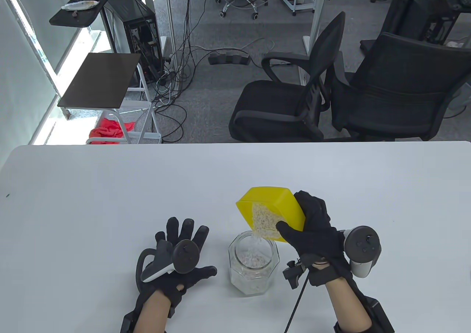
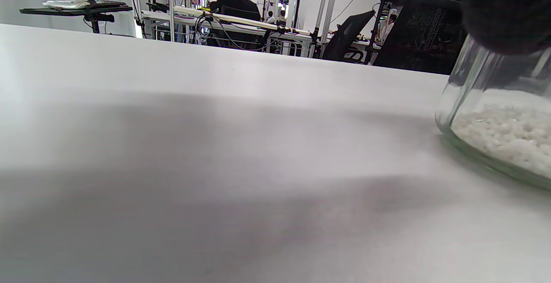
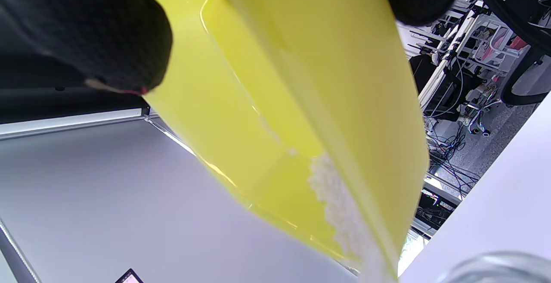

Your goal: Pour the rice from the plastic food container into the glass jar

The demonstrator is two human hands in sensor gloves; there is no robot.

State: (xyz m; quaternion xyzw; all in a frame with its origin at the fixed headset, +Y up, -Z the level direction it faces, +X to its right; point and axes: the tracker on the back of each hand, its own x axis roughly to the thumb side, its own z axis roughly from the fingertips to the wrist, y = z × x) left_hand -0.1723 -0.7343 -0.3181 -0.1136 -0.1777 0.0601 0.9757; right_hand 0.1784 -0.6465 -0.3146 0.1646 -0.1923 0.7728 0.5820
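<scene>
My right hand (image 1: 312,230) grips a yellow plastic food container (image 1: 270,213), tilted over a clear glass jar (image 1: 253,270) near the table's front middle. White rice (image 1: 265,222) lies at the container's low corner and streams into the jar's mouth. The jar stands upright with a layer of rice (image 2: 503,134) at its bottom. In the right wrist view the container (image 3: 301,102) fills the frame, with rice (image 3: 340,205) sliding down its edge. My left hand (image 1: 180,254) rests flat on the table to the left of the jar, fingers spread, holding nothing.
The white table (image 1: 110,200) stretches around the jar. Two black office chairs (image 1: 294,101) stand beyond its far edge. A small side table (image 1: 99,79) and a computer tower stand on the floor at the back left.
</scene>
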